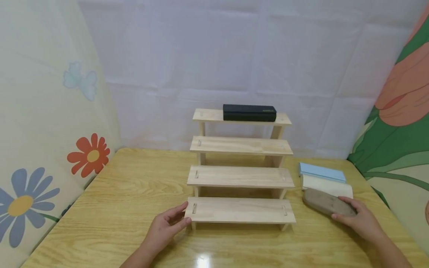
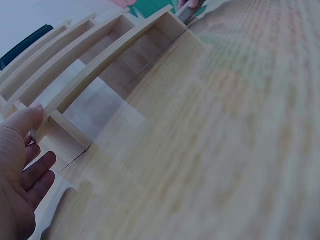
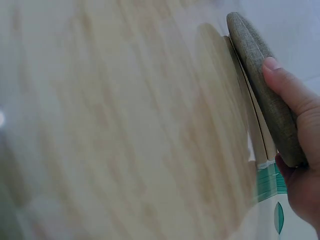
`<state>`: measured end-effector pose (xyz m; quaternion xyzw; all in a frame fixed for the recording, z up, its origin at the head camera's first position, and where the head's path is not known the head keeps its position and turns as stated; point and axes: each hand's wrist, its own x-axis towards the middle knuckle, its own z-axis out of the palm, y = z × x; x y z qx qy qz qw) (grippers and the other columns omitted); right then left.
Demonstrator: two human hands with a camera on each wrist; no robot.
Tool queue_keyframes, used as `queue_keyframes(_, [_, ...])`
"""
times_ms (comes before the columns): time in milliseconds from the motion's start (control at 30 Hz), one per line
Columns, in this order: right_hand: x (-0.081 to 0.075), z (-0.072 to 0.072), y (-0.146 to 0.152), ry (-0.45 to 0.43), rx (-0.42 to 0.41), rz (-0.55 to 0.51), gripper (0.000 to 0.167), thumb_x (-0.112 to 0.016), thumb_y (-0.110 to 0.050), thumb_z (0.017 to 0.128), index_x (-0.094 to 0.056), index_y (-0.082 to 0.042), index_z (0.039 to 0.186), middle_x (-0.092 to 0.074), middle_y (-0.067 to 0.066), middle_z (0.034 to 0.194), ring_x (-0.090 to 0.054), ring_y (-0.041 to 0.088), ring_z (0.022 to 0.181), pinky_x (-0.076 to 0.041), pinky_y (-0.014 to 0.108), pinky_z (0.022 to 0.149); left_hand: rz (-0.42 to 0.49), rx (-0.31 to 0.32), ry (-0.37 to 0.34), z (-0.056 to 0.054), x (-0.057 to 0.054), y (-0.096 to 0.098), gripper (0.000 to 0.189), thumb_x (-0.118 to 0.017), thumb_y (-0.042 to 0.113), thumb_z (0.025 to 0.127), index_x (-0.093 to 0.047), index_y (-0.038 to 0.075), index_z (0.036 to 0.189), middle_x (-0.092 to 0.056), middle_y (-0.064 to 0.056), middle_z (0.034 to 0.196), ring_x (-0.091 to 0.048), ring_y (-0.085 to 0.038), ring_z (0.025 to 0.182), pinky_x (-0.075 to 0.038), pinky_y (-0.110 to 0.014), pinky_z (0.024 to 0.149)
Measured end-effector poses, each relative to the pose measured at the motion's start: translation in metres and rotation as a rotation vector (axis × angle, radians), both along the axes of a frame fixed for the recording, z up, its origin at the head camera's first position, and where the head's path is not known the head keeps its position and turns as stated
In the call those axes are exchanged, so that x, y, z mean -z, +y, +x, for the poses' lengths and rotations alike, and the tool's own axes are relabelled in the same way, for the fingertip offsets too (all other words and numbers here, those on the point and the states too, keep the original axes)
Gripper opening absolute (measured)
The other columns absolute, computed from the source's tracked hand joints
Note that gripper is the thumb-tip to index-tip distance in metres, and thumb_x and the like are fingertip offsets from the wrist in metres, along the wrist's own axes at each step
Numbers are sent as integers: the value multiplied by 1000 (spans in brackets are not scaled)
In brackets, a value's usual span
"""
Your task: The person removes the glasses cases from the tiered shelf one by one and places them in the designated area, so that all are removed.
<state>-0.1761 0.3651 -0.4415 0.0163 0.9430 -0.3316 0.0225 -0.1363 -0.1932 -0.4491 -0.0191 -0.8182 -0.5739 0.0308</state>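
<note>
A tiered wooden display rack [image 1: 239, 210] with several steps stands on the table. My left hand [image 1: 166, 225] pinches the left end of its lowest step, thumb at the front corner. To the right of the rack, my right hand [image 1: 363, 219] grips a grey-brown, fabric-textured glasses case [image 1: 321, 202] by its right end. In the right wrist view the thumb lies along one face of that case [image 3: 260, 95]. Just behind it are a cream glasses case [image 1: 326, 184] and a light blue glasses case [image 1: 321, 172]. A black glasses case [image 1: 248, 113] lies on the top step.
The wood-grain table [image 1: 134, 186] reaches back to a white cloth [image 1: 214, 56]. Panels with printed flowers border both sides, including a red flower [image 1: 93, 156] at left and green leaves [image 1: 399, 149] at right.
</note>
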Motion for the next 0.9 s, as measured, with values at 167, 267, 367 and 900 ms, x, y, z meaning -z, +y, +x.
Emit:
queue_keyframes(167, [3, -1, 1, 0, 0, -1, 84, -75, -38, 86, -35, 6, 145, -29, 41, 146, -30, 56, 129, -32, 68, 99, -12, 2, 0, 0, 1, -1, 50, -77, 15, 84, -61, 2, 130, -64, -18, 130, -69, -24, 108, -58, -21, 85])
queue_keyframes(267, [4, -1, 1, 5, -1, -2, 83, -75, -37, 86, -35, 6, 145, -28, 41, 146, -29, 57, 130, -31, 68, 100, -13, 0, 2, -1, 1, -1, 50, -77, 15, 84, -61, 3, 130, -64, -18, 129, -69, -24, 107, -58, -22, 85])
queue_keyframes(367, [4, -1, 2, 9, -1, -2, 84, -75, -36, 86, -34, 6, 146, -27, 41, 147, -28, 58, 130, -30, 69, 100, -10, -3, -1, 0, 0, 0, 50, -77, 15, 84, -62, 3, 130, -64, -18, 129, -69, -24, 108, -58, -25, 86])
queue_keyframes(900, [7, -4, 7, 66, 55, 91, 91, -76, -41, 84, -32, 13, 143, -29, 47, 139, -30, 61, 124, -30, 73, 99, -6, -7, -18, 0, 0, 0, 50, -77, 16, 84, -62, 3, 130, -62, -18, 132, -67, -28, 111, -58, -27, 87])
